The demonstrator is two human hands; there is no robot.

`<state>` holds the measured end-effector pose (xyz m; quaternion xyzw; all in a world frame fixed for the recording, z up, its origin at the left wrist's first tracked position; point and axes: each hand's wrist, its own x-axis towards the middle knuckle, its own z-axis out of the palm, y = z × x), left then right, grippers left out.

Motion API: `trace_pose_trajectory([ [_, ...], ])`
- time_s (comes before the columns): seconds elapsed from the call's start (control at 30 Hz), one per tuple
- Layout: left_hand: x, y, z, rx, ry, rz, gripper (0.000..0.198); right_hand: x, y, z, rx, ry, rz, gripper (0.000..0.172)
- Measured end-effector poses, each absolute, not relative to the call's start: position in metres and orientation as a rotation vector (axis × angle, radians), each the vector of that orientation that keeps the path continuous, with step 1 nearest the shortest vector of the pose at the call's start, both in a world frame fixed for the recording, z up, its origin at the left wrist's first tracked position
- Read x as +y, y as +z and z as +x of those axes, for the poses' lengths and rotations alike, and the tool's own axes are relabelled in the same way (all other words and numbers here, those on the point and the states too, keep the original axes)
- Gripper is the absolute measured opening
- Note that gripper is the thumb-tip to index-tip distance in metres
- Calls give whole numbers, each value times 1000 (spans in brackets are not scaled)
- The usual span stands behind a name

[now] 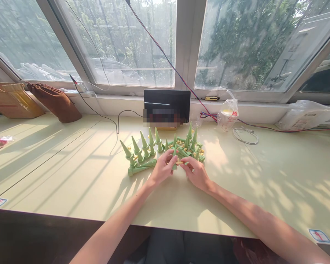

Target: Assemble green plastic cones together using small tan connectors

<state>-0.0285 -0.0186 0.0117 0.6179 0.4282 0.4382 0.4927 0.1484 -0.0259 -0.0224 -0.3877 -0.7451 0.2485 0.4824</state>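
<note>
My left hand (164, 167) is closed around a green plastic spike (175, 151), which stands point up between thumb and fingers. A small yellow piece (179, 162) is pinched by my right hand (194, 172) and meets the spike's side; whether it is seated in the spike I cannot tell. To the left, several green spikes (137, 148) with collars stand upright in a row. Two green pieces (143, 167) lie flat in front of them. Behind my hands, more green spikes (191, 137) stand or lie in a heap mixed with small yellow pieces (199, 150).
A dark-screened tablet (167, 104) stands at the back by the window. A brown drawstring pouch (55, 102) and cardboard box (15, 101) sit at left. At right are a bagged cup (227, 115), a coiled white cable (245, 136) and a plastic bag (305, 115).
</note>
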Motion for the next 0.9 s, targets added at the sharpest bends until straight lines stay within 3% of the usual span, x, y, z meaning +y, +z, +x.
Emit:
trace_pose_trajectory([
  [0.9,-19,10,-29,990,1047,1567,41,-25,-24,149,-1814,636,-983,26],
])
